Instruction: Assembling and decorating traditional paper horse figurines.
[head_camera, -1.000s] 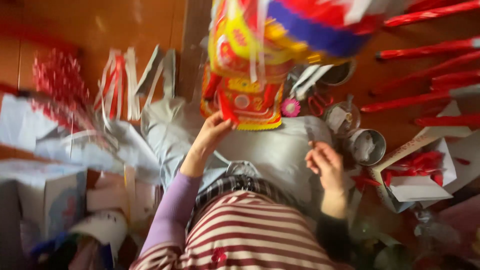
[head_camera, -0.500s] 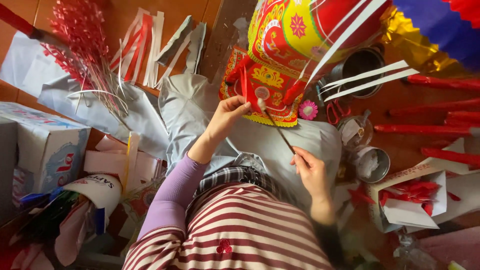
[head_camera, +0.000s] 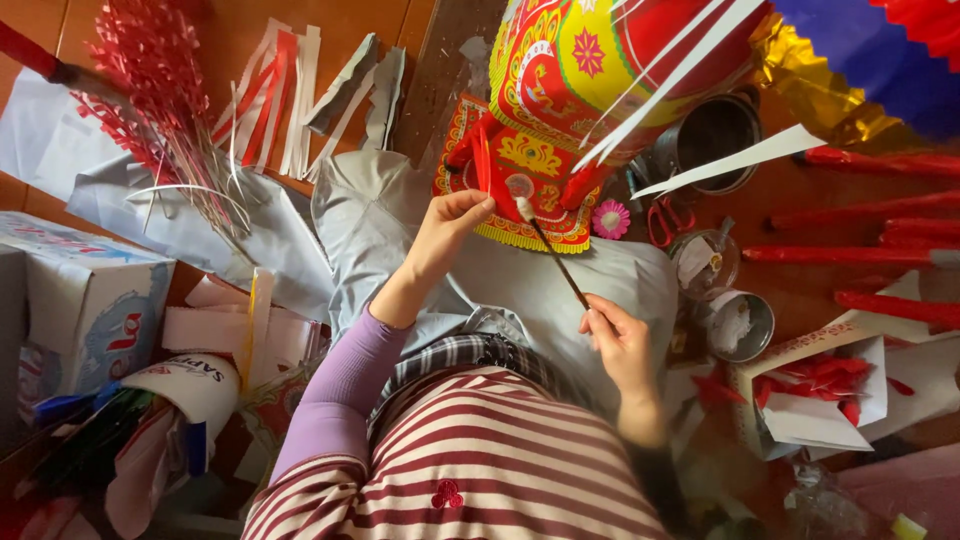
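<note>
- Brush (head_camera: 553, 251) first: a thin dark stick, long axis on a diagonal, running from the right hand (head_camera: 618, 345) up and away to a pale, whitish tip.
- That tip points at the red-and-yellow paper ornament (head_camera: 520, 160) and sits just beside the left thumb, at the ornament's lower fringed edge.
- Right hand is closed round the lower end of the brush, fingers pinched on the handle, wrist low over the grey cloth (head_camera: 420, 230) on the lap.
- Left hand (head_camera: 455, 225) is up ahead of the right one, fingers curled and pinching the ornament's lower red panel beside a small clear round disc; grip is closed on the paper.
- Ornament looks bold: red ground, yellow scroll patterns, a yellow fringe along the bottom, a pink star-flower higher up, white paper strips trailing across it.
- Just beyond the brush tip, to the right, lies a small pink paper flower (head_camera: 611, 218), with red-handled scissors (head_camera: 668, 218) next to it.
- Out past the right hand stand two small metal tins (head_camera: 745, 325), near but not touching it.
- Away from the left hand, a bundle of red frilled sticks (head_camera: 150, 90) lies on the floor, well apart.
</note>
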